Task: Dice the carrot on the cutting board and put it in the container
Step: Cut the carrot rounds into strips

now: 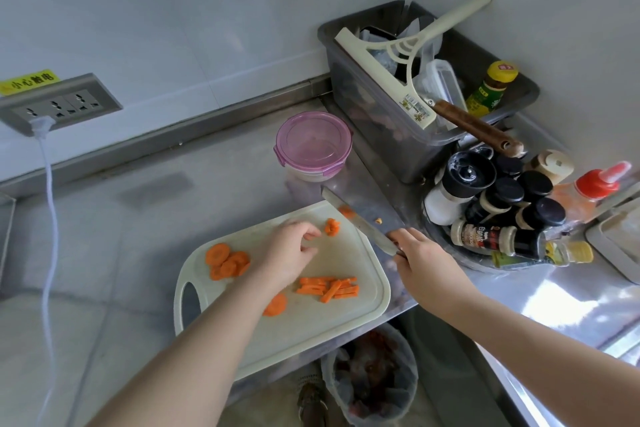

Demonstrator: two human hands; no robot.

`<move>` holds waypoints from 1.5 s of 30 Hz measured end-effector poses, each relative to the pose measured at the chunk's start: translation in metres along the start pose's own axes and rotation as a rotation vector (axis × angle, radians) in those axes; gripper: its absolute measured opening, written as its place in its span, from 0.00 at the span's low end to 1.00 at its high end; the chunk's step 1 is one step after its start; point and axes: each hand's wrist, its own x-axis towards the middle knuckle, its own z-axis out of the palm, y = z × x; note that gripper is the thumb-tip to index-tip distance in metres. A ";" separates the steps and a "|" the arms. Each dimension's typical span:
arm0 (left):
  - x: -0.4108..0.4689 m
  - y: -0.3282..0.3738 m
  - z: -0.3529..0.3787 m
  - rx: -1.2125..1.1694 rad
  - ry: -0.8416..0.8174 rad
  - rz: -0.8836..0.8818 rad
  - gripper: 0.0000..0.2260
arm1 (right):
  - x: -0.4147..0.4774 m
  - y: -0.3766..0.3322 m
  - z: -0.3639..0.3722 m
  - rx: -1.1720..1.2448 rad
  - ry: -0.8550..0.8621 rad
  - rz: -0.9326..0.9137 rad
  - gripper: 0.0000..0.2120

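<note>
Mid-dice on the cutting board (329, 322), container (313, 146) not yet opened.

Right hand (426, 263) gripping the knife (363, 224) by the handle, blade slanted over the board's far right corner with carrot bits (346, 211) stuck to it. Left hand (294, 250) loosely curled, holding nothing, fingertips just beside the small diced pile (332, 227). Carrot sticks (329, 288) near right and rounds (221, 260) at left, undiced. Likely trouble:
- stuck bits dropping onto the table (173, 184)
- left fingertips close to the blade's path
- board seemingly overhanging the near table edge above a waste bin (374, 374), risking lost pieces
- pink lid on the far container clipped down, demanding a free hand
</note>
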 end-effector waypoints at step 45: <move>-0.034 0.029 0.052 0.440 0.037 0.080 0.13 | -0.019 0.012 0.002 0.030 -0.026 -0.006 0.13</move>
